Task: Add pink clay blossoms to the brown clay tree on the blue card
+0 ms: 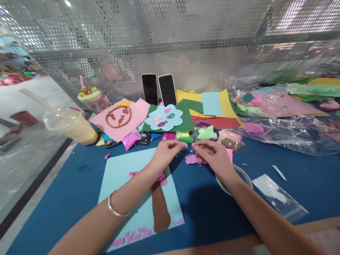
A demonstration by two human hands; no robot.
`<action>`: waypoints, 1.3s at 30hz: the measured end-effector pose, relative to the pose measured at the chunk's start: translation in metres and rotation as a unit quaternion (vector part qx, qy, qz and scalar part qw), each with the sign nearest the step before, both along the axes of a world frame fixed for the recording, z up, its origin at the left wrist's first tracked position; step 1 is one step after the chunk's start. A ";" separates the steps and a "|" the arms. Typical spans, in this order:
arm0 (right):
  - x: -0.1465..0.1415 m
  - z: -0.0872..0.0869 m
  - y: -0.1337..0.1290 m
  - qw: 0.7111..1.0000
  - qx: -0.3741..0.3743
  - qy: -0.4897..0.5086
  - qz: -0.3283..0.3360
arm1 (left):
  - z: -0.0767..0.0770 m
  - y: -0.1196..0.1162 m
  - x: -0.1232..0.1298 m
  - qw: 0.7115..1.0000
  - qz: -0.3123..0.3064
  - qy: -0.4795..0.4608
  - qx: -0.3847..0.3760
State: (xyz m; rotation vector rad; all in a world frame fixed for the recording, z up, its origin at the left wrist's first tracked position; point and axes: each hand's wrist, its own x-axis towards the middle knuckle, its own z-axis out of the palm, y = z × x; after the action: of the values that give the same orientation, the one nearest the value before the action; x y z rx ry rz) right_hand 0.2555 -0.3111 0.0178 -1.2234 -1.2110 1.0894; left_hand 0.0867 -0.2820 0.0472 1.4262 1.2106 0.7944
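Note:
My left hand (170, 152) is closed in a pinch on a small pink piece (185, 145), above the far right corner of a light-blue sheet (124, 170). Close beside it, my right hand (214, 154) pinches another small pink piece (193, 144) between thumb and finger. Under the right hand lies a ragged-edged pink sheet (192, 160), partly covered. The light-blue sheet carries a brown tree trunk (160, 209). Crumpled pink bits (163, 180) cluster at its top and flat pink bits (138, 233) line the near edge. My left forearm hides part of the sheet.
A roll of tape (248, 177) sits under my right wrist. Right of it is a clear bag (278, 196) with white stuff. Coloured clay packets (131, 139), paper sheets (223, 122) and two phones (168, 90) stand behind. A plastic drink cup (71, 125) is far left.

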 end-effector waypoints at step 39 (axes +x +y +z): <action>-0.007 0.003 -0.003 0.921 0.257 -0.274 -0.098 | 0.039 0.169 -0.033 0.832 -0.084 0.411 0.363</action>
State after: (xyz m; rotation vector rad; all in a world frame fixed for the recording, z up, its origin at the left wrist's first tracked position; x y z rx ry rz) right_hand 0.2484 -0.3141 0.0210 -1.2244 -1.6229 0.2344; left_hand 0.0539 -0.1128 0.0863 2.6532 1.4300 0.5231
